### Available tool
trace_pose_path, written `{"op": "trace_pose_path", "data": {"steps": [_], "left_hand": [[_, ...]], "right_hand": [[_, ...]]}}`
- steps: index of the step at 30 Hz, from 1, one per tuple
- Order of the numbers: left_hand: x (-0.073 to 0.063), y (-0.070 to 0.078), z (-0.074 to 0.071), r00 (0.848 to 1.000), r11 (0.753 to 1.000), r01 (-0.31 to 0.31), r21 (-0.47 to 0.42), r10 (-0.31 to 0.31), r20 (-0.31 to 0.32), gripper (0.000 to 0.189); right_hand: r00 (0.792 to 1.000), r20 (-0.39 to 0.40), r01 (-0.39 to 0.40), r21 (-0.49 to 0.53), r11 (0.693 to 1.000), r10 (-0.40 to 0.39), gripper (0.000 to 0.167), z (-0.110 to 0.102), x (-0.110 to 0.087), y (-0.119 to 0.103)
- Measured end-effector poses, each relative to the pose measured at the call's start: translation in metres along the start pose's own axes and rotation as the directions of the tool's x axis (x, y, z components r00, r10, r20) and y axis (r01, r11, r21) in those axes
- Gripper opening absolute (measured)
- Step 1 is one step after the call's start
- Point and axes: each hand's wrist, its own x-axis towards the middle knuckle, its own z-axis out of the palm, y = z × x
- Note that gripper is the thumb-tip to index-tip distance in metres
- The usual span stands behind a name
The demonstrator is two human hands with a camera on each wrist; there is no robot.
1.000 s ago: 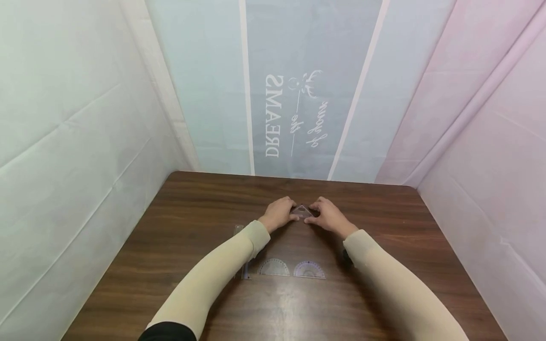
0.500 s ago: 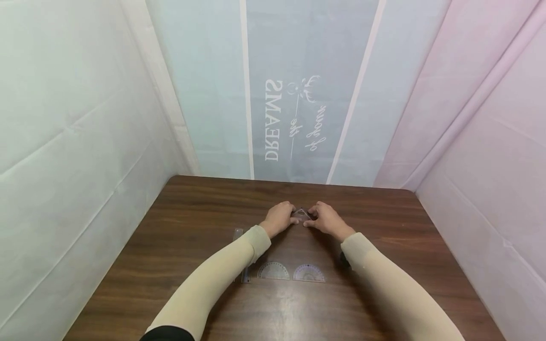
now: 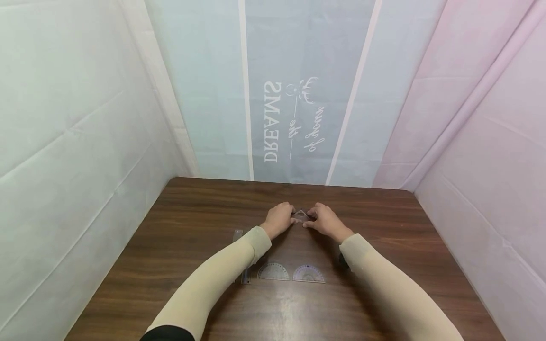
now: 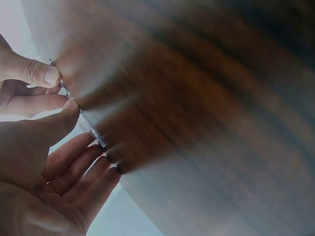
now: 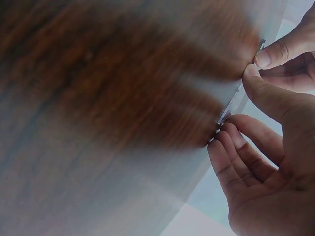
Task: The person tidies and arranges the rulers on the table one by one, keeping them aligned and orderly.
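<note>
Near the far side of the table, a small clear plastic set square [image 3: 301, 216] lies between both hands, its peak toward the back. My left hand [image 3: 279, 220] holds its left side, thumb in front and fingers behind. On the right side, my right hand [image 3: 327, 222] pinches it the same way. The left wrist view shows the thin edge of the set square [image 4: 91, 123] low against the wood, fingertips touching the table. From the right wrist, the set square [image 5: 232, 104] appears between thumb and fingers. Its middle shows; both sides are partly hidden by fingers.
Two clear protractors, one plain [image 3: 274, 272] and one purplish [image 3: 309, 273], lie side by side nearer the front. Clear straight rulers [image 3: 246, 275] lie partly under the left sleeve [image 3: 222, 270]. The brown wooden table [image 3: 362, 303] is bounded by cloth walls.
The head view has tilted up slightly, so the whole table sits lower in it. Both hands keep hold of the set square, with their fingertips a little closer together.
</note>
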Motion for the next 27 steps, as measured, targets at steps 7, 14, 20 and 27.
{"op": "trace_pose_path", "data": {"steps": [7,14,20,27], "left_hand": [[0.0008,-0.0001,0.0023,1.000,1.000,0.008,0.009,-0.008,-0.015,0.031],[0.0019,0.0000,0.0020,1.000,1.000,0.018,0.002,-0.018,-0.009,0.031],[0.0029,-0.0001,0.0010,1.000,1.000,0.013,-0.028,-0.014,-0.014,0.030],[0.0029,-0.0002,-0.0016,1.000,0.998,0.013,-0.058,-0.013,-0.004,0.028]], "right_hand": [[1.000,-0.016,0.011,-0.010,1.000,-0.011,0.032,0.0008,0.0001,-0.0020],[0.999,-0.034,0.015,-0.023,1.000,-0.016,0.030,0.0000,-0.0003,-0.0048],[0.999,-0.038,-0.004,-0.009,1.000,0.004,0.030,0.0012,-0.0006,-0.0061],[0.998,-0.052,-0.018,0.019,1.000,0.019,0.030,0.0039,-0.0018,-0.0072]]}}
